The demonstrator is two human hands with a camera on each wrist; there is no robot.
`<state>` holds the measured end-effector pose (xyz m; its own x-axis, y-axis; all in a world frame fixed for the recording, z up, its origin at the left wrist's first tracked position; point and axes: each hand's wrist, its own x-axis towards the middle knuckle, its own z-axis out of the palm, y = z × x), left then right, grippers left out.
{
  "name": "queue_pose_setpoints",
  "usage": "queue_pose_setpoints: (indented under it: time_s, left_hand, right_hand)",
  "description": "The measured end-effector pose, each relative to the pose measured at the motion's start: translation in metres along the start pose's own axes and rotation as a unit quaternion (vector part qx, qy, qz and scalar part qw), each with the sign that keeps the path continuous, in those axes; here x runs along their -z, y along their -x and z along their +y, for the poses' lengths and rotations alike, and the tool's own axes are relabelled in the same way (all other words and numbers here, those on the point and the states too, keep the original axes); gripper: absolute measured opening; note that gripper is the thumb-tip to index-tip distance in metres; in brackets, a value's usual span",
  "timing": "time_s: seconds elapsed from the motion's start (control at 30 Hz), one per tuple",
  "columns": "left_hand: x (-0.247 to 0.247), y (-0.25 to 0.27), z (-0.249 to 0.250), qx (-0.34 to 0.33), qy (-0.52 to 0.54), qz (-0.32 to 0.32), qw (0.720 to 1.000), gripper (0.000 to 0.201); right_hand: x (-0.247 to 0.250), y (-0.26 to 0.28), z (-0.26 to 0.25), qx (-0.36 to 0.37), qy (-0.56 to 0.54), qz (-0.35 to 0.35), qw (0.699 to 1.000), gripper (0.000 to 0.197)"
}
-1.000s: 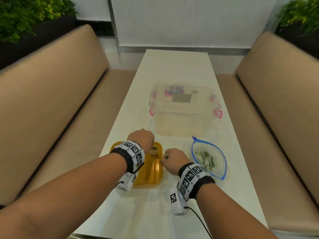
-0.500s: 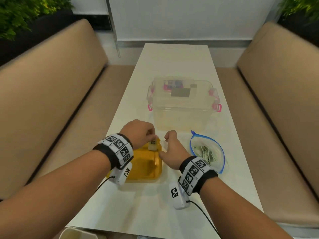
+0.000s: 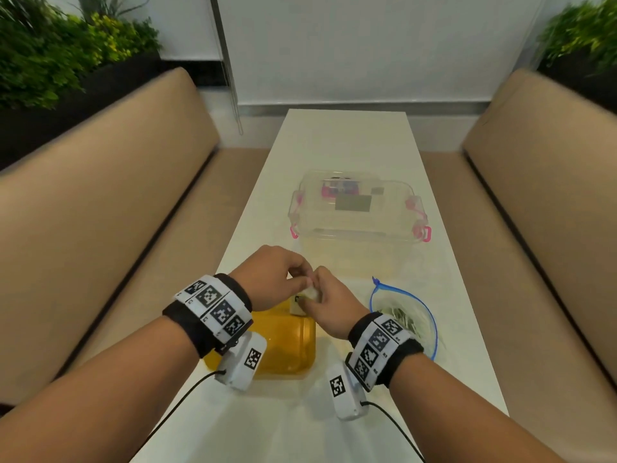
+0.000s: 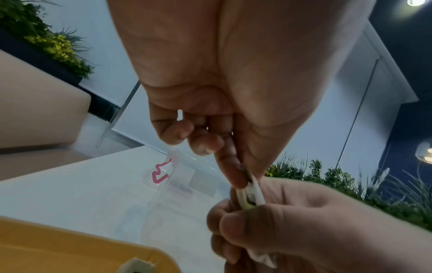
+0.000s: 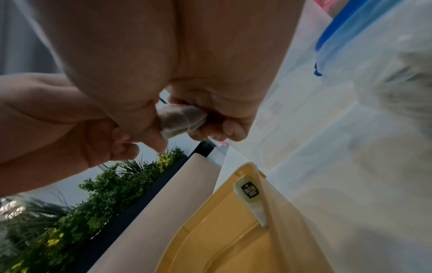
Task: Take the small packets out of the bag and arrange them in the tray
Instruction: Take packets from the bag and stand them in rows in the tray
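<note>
My left hand and right hand pinch a small packet of thin, crinkled white paper or film; which one is unclear. The tray is smooth, glossy yellow plastic, and the packet in the tray looks semi-translucent with a printed black label. The bag is clear, soft plastic with a blue zip strip. The storage box is clear hard plastic with pink clips. The table is smooth, glossy white. The benches look like matt tan upholstery.

head view looks down the table; both wrist views look up, close, sharing the yellow tray.
</note>
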<state>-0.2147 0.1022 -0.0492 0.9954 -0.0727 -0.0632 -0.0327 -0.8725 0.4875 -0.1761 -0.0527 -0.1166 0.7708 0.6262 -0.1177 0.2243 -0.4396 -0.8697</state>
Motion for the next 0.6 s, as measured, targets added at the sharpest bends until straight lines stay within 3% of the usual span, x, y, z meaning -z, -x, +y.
queue_pose_setpoints:
  time_s: [0.13, 0.3, 0.4, 0.5, 0.6]
  left_hand:
    - [0.011, 0.004, 0.003, -0.003, 0.021, -0.048, 0.999, 0.016]
    - [0.006, -0.003, -0.001, 0.028, -0.046, 0.016, 0.998, 0.004]
    - [0.0, -0.008, -0.005, 0.033, -0.071, 0.002, 0.997, 0.007]
    - [-0.002, -0.012, -0.01, 0.038, -0.063, -0.037, 0.997, 0.007]
    - [-0.008, -0.02, -0.015, 0.049, -0.165, -0.064, 0.983, 0.011]
  right_hand:
    - [0.001, 0.001, 0.002, 0.002, 0.0, 0.004, 1.0, 0.019]
    - [0.001, -0.001, 0.01, 0.012, 0.036, 0.043, 0.998, 0.018]
    - [0.0, 0.0, 0.015, 0.014, 0.06, 0.055, 0.997, 0.012]
    - [-0.002, 0.0, 0.023, -0.005, 0.08, 0.074, 0.994, 0.02]
    - [-0.01, -0.004, 0.035, -0.041, 0.104, 0.07, 0.991, 0.037]
